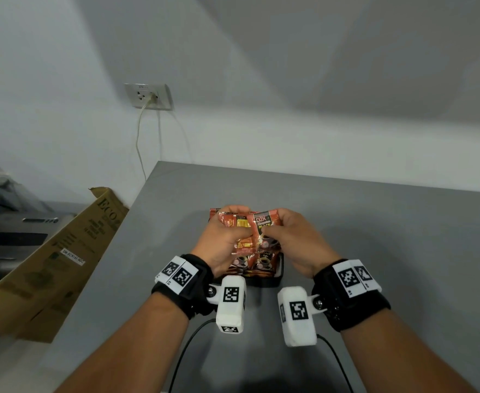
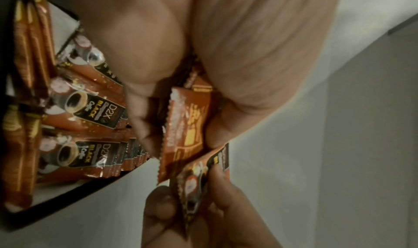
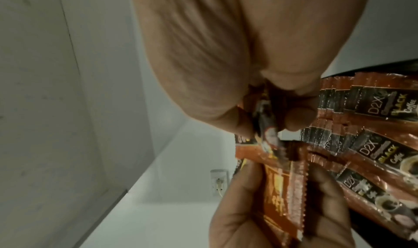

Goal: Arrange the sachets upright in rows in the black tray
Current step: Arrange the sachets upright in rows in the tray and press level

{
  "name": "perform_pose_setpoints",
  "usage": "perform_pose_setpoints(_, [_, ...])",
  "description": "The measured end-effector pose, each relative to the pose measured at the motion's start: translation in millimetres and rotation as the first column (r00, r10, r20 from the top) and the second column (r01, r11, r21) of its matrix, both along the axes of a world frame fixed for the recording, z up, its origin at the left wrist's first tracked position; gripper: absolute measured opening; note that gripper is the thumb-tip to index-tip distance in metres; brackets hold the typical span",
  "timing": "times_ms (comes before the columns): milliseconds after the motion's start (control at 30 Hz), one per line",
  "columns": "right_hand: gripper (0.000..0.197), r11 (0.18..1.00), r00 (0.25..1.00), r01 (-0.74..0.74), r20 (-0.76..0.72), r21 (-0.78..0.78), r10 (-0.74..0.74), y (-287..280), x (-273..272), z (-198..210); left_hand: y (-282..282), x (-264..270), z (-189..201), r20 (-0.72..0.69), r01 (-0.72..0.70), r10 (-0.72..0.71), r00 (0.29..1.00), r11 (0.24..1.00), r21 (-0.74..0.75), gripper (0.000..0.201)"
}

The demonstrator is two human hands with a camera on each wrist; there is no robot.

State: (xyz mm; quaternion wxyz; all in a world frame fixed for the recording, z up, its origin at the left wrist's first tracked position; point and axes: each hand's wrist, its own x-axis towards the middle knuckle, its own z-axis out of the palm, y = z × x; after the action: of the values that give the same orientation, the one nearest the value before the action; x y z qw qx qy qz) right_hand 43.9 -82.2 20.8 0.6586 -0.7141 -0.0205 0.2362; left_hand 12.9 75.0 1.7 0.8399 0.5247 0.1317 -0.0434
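A black tray (image 1: 280, 272) on the grey table holds several red-brown coffee sachets (image 1: 257, 260) standing in rows (image 2: 90, 107). Just above the tray, my left hand (image 1: 223, 238) grips a bunch of sachets (image 1: 234, 221), seen from the left wrist (image 2: 187, 126). My right hand (image 1: 292, 239) pinches one black-labelled sachet (image 1: 262, 224) between thumb and fingers (image 3: 264, 119), right beside the left hand's bunch. In the right wrist view the tray rows (image 3: 373, 135) lie to the right. The tray's far side is hidden behind both hands.
The grey table (image 1: 374, 222) runs to a white wall. A cardboard box (image 1: 63, 259) leans at the table's left edge, beside a grey machine (image 1: 14, 239). A wall socket (image 1: 148, 96) with a cable hangs above. Two black wires (image 1: 187, 353) trail from the wrist cameras.
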Motion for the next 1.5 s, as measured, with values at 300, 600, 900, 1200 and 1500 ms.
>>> perform_pose_setpoints(300, [0.02, 0.982, 0.892, 0.086, 0.451, -0.17, -0.001, -10.2, -2.2, 4.6, 10.1, -1.8, 0.1, -0.195, -0.044, 0.011, 0.981, 0.985, -0.169, 0.029])
perform_pose_setpoints(600, [0.029, 0.943, 0.887, -0.019, 0.43, -0.331, 0.169, -5.6, -10.0, -11.8, 3.3, 2.8, -0.9, -0.166, -0.059, 0.067, 0.984, 0.997, 0.051, 0.03])
perform_pose_setpoints(900, [0.023, 0.896, 0.952, 0.089, 0.302, -0.434, 0.052, -26.4, 1.6, -21.8, 20.7, -0.2, -14.4, -0.164, -0.04, 0.112, 0.98, 0.921, 0.386, 0.04])
perform_pose_setpoints(1200, [0.026, 0.903, 0.971, 0.046, 0.231, -0.427, 0.06, -22.8, -8.0, -31.6, 19.2, 11.1, -34.8, -0.192, 0.237, -0.202, 0.96, 0.233, 0.943, 0.044])
perform_pose_setpoints(1500, [0.023, 0.904, 0.985, 0.045, 0.168, -0.425, 0.03, -33.5, -15.0, -37.3, 1.5, 22.8, -47.2, -0.248, 0.238, -0.366, 0.897, -0.072, 0.969, 0.049])
